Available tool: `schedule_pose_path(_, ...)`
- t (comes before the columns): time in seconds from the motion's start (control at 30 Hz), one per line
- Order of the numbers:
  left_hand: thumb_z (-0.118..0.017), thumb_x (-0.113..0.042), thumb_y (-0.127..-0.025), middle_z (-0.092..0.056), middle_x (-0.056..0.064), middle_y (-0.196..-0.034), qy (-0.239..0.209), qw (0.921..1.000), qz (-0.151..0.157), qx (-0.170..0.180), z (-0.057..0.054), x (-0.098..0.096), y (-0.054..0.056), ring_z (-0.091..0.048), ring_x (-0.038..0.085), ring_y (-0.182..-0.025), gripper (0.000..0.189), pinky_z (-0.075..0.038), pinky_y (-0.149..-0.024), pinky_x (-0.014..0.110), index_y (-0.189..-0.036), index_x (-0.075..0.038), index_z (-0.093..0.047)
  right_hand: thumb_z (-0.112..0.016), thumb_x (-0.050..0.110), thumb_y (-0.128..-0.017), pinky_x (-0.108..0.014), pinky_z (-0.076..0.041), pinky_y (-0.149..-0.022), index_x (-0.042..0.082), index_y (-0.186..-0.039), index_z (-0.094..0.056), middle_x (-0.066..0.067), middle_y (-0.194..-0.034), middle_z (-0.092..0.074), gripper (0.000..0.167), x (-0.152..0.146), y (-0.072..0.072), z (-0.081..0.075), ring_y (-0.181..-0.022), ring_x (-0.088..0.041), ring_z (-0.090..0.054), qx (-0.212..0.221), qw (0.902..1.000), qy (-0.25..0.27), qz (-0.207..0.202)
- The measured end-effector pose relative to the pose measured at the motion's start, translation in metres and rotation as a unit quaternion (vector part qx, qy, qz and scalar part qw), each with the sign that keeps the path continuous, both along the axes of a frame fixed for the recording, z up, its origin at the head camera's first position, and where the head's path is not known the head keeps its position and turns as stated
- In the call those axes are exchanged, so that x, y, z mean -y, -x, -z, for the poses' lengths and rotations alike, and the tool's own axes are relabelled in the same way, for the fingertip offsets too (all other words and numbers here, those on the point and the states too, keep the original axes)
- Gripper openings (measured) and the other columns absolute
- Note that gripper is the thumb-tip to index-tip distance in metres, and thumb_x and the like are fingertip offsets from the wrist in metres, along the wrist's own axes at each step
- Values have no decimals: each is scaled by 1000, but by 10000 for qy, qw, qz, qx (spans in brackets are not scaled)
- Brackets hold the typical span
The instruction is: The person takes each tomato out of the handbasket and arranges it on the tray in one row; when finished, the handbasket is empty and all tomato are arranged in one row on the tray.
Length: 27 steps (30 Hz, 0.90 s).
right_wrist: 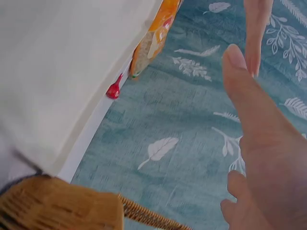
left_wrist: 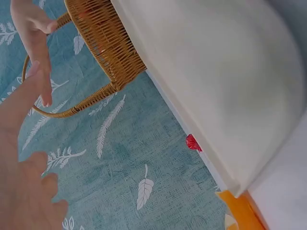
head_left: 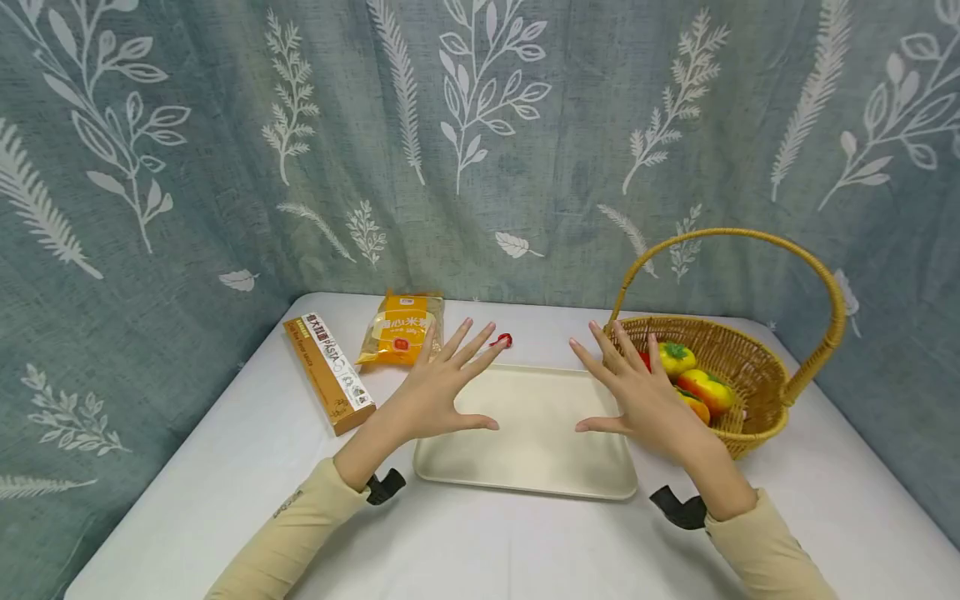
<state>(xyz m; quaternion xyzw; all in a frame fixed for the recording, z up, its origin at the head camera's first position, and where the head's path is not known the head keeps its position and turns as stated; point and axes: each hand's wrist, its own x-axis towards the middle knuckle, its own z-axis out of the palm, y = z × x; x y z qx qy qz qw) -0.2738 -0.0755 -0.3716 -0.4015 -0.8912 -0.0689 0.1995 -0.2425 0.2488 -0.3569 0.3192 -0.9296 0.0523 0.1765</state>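
Observation:
Both hands hover above a cream tray (head_left: 525, 467) with their fingers spread and nothing held. The left hand (head_left: 442, 392) is over the tray's left side, and the right hand (head_left: 637, 392) over its right side, near a wicker basket (head_left: 750, 358). Inside the basket lie red, yellow and orange peppers (head_left: 705, 392), partly hidden by the right hand. In the left wrist view the basket (left_wrist: 108, 43) appears beyond the tray (left_wrist: 216, 72). A small red object (right_wrist: 113, 90) sits past the tray's far edge; its kind is unclear.
A pasta box (head_left: 330, 371) lies at the left of the white table. Behind the left hand stands a yellow and clear bag of grain (head_left: 403, 329). The basket's tall handle (head_left: 817, 275) arches over the right side. A patterned curtain (head_left: 480, 233) hangs behind the table.

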Motion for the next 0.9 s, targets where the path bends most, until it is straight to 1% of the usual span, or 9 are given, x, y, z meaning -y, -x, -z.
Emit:
schedule_pose_path(0.13, -69, -66, -75, 6, -5, -161, -198, 9974, 80, 682, 3, 12, -9, 10, 19, -146, 112, 8, -113, 58, -157, -21, -6, -73, 54, -78, -69, 3, -109, 22, -156, -16, -9, -161, 1, 102, -12, 2, -5, -146, -30, 9, 289, 9995, 112, -5)
schedule_pose_path(0.27, -70, -67, -72, 2, 2, -161, -221, 9950, 30, 974, 8, 24, -16, 6, 20, -146, 119, 7, -116, 52, -156, -13, -5, -72, 51, -81, -66, -2, -111, 20, -156, -17, -9, -161, -2, 98, -27, 8, -10, -146, -32, 4, 567, 9980, 273, -38)
schedule_pose_path(0.4, -74, -64, -71, -4, 9, -161, -281, 9912, -31, 1293, 13, 34, -21, 3, 24, -146, 121, 1, -117, 50, -155, -6, -9, -75, 42, -82, -64, -2, -112, 14, -155, -21, -16, -160, -9, 95, -39, 11, -16, -145, -38, -3, 861, 9937, 658, -285)
schedule_pose_path(0.5, -76, -61, -70, -3, 11, -160, -323, 9860, -55, 1633, 18, 40, -25, 1, 25, -146, 122, -6, -118, 48, -154, -2, -8, -75, 39, -82, -62, -4, -113, 17, -155, -21, -17, -160, -11, 94, -48, 12, -22, -145, -40, -6, 1158, 9894, 837, -272)
schedule_pose_path(0.57, -78, -58, -69, -2, 12, -160, -389, 9806, -63, 1920, 21, 44, -26, 0, 25, -146, 123, -9, -118, 47, -153, -1, -8, -75, 39, -82, -63, -7, -113, 21, -155, -20, -15, -160, -11, 93, -53, 15, -26, -144, -42, -9, 1341, 9869, 883, -178)
schedule_pose_path(0.67, -81, -54, -67, -1, 14, -159, -512, 9698, -82, 2384, 27, 47, -27, -4, 30, -146, 126, -15, -116, 47, -153, 1, -8, -74, 40, -83, -67, -20, -108, 24, -155, -19, -17, -159, -13, 92, -62, 20, -33, -140, -47, -17, 1527, 9851, 790, -73)
schedule_pose_path(0.77, -84, -52, -64, -3, 17, -159, -554, 9579, -163, 2812, 32, 50, -27, -7, 32, -146, 128, -18, -116, 46, -153, 1, -8, -74, 38, -84, -66, -35, -99, 21, -155, -22, -21, -157, -20, 90, -71, 27, -38, -134, -49, -31, 1527, 9867, 556, -11)
schedule_pose_path(0.83, -85, -51, -63, -5, 19, -159, -532, 9524, -228, 2993, 36, 52, -27, -8, 34, -145, 129, -20, -115, 47, -153, 2, -9, -74, 35, -84, -62, -43, -95, 17, -155, -24, -22, -155, -24, 88, -76, 32, -40, -125, -46, -45, 1546, 9871, 412, 11)
schedule_pose_path(0.9, -86, -50, -62, -6, 21, -158, -501, 9479, -298, 3131, 39, 54, -26, -10, 34, -145, 130, -20, -115, 46, -152, 3, -10, -75, 33, -84, -56, -48, -91, 12, -153, -29, -23, -152, -30, 86, -81, 36, -41, -117, -43, -54, 1530, 9878, 287, 8)
